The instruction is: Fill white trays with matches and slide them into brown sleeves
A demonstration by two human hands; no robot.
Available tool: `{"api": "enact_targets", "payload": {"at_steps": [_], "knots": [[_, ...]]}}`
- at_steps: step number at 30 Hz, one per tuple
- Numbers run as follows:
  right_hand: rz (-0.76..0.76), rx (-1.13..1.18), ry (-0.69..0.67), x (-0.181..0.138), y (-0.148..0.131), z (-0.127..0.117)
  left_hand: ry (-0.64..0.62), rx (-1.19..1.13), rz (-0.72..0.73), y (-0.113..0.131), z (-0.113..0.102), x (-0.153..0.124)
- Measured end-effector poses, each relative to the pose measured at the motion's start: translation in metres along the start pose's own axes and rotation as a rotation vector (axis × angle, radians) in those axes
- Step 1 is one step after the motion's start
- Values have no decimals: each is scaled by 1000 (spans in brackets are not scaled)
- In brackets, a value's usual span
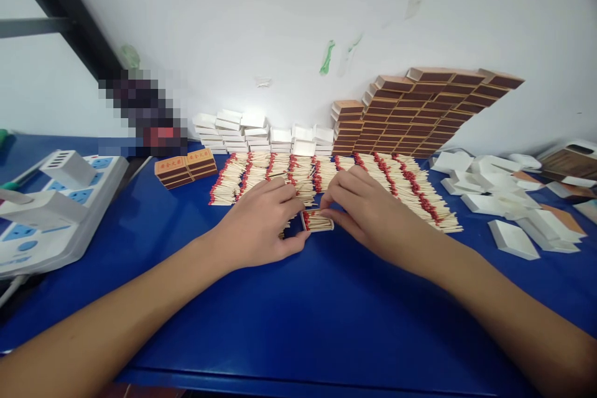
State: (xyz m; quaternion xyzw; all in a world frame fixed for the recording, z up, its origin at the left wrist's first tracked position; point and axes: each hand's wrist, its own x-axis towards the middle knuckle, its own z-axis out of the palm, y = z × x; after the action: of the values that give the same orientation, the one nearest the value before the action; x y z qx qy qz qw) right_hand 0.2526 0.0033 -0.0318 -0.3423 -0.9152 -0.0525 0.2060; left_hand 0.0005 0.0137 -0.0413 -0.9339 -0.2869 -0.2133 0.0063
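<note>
Between my hands, low over the blue table, is a white matchbox tray with red-headed matches lying in it. My left hand has its thumb and fingers closed at the tray's left end. At the right end, my right hand pinches the tray's edge between thumb and fingers. Just beyond both hands lie several rows of loose matches, their red heads lined up in bands. Some matches near my left palm are partly hidden by the hand.
White empty trays stand stacked by the wall, beside a tall stack of brown matchboxes. Orange-topped matchboxes lie left. More white trays are scattered right, near a phone. A power strip sits on the blue table.
</note>
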Motion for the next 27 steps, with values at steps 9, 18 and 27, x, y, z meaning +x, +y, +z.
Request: {"api": "enact_targets", "payload": {"at_steps": [9,18,27], "knots": [[3,-7,7,-1,-8,4,-5,8,-8,1,0,1],[103,-48,93,-8,33,16,23,-10,2,0,0,-1],[103,-37,69,-3,34,18,18,7,5,0,0,-1]]}}
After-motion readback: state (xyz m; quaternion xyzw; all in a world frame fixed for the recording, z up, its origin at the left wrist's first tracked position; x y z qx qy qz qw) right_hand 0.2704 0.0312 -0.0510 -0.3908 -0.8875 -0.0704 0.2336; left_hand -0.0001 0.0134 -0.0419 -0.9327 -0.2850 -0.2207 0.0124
